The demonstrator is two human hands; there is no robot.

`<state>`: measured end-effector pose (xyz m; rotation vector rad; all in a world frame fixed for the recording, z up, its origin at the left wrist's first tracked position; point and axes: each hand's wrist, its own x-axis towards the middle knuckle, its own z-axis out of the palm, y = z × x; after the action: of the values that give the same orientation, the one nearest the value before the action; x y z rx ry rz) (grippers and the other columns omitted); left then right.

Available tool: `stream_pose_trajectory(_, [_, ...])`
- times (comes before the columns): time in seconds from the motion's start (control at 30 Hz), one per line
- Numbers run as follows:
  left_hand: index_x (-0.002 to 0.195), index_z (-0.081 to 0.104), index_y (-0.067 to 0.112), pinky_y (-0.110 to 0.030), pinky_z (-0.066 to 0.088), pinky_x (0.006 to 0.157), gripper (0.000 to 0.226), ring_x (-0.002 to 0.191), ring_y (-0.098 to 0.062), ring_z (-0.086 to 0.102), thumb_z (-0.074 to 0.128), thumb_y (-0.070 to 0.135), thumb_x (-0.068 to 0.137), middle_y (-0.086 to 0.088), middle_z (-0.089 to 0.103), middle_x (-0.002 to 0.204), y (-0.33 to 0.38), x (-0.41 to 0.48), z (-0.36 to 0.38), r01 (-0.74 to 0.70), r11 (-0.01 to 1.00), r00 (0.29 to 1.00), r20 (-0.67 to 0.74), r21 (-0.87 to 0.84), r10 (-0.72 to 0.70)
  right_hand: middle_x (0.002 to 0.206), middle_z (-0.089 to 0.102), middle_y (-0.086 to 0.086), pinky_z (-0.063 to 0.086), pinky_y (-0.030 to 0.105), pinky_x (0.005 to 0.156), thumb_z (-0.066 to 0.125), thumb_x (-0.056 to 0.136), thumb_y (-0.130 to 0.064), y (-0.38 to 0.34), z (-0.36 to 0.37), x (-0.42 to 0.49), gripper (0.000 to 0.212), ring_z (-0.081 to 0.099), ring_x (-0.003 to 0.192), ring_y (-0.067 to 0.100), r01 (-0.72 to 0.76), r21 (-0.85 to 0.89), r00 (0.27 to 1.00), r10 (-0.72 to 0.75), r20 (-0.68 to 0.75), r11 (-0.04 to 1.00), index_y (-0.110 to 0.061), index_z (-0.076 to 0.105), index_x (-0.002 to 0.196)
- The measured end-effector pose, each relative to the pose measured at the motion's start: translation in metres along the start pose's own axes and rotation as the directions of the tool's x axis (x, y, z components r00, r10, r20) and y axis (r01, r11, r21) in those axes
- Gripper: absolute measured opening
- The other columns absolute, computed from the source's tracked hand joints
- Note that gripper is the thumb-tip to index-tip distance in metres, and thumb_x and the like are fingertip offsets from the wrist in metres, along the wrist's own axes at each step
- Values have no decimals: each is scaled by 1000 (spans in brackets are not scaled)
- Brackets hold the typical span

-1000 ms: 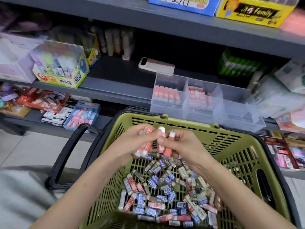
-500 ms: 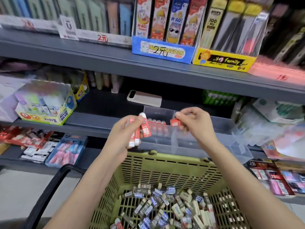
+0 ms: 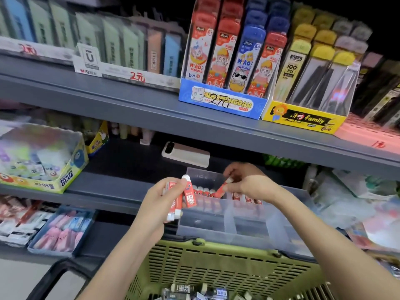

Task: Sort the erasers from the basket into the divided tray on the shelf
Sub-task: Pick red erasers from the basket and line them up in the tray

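Note:
My left hand grips a small bunch of red-sleeved erasers, held upright just left of the clear divided tray on the middle shelf. My right hand pinches one red eraser and holds it tilted over the tray's back left compartment, where a row of red erasers stands. More red erasers show in the compartment to the right. The green basket sits below the tray, with several mixed erasers at its bottom.
A phone lies on the shelf behind the tray. A glue box stands at left, and a blue tray of pink items sits on the lower shelf. Pencil-lead display boxes fill the shelf above. Packets crowd the right side.
Both hands rose from the basket to the shelf with the red erasers. My right hand moved over the tray's back left compartment and tipped its eraser downward. The view tilted up.

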<state>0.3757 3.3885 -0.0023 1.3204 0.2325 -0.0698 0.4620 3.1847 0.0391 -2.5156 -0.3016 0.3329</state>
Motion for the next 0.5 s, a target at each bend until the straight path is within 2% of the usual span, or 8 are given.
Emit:
stream_pose_trajectory(0.1, [90, 68, 16, -18, 43, 45, 39, 52, -7, 59, 65, 50, 70, 0, 66, 64, -2, 2, -4, 11, 1000, 1000, 3, -29, -11, 74, 62, 0, 43, 25, 60, 77, 72, -24, -8, 3, 9, 19, 55, 67, 18, 53, -244, 996, -69, -57, 968, -15, 63, 81])
stream_pose_trajectory(0.2, [92, 67, 12, -17, 42, 44, 29, 49, -7, 55, 63, 40, 84, -1, 62, 60, -4, 2, -9, 0, 999, 1000, 13, -41, 0, 92, 67, 3, 44, 26, 72, 72, 76, -25, -15, 4, 17, 17, 59, 86, 22, 81, -493, 995, -101, -13, 866, -15, 68, 90])
stream_pose_trajectory(0.37, [91, 68, 13, -17, 43, 45, 25, 52, -5, 57, 62, 37, 86, 1, 63, 61, -6, 1, -12, -15, 999, 1000, 0, -51, 15, 98, 66, 7, 46, 27, 74, 66, 78, -18, -16, 15, 27, 15, 59, 93, 28, 151, -651, 988, -109, 105, 744, -9, 70, 89])
stream_pose_trajectory(0.43, [89, 68, 14, -17, 43, 45, 26, 52, -5, 57, 62, 39, 85, 2, 62, 60, -5, 1, -13, -16, 998, 1000, -6, -54, 16, 95, 67, 5, 45, 27, 72, 64, 79, -22, -16, 18, 29, 14, 57, 95, 26, 173, -709, 985, -118, 126, 683, -11, 71, 86])
stream_pose_trajectory(0.5, [89, 68, 15, -18, 43, 45, 25, 51, -5, 56, 62, 39, 85, 2, 62, 60, -6, 0, -13, -15, 998, 1000, -10, -56, 14, 96, 66, -2, 45, 29, 77, 64, 81, -31, -15, 18, 31, 16, 49, 99, 21, 188, -749, 982, -139, 129, 635, -18, 72, 88])
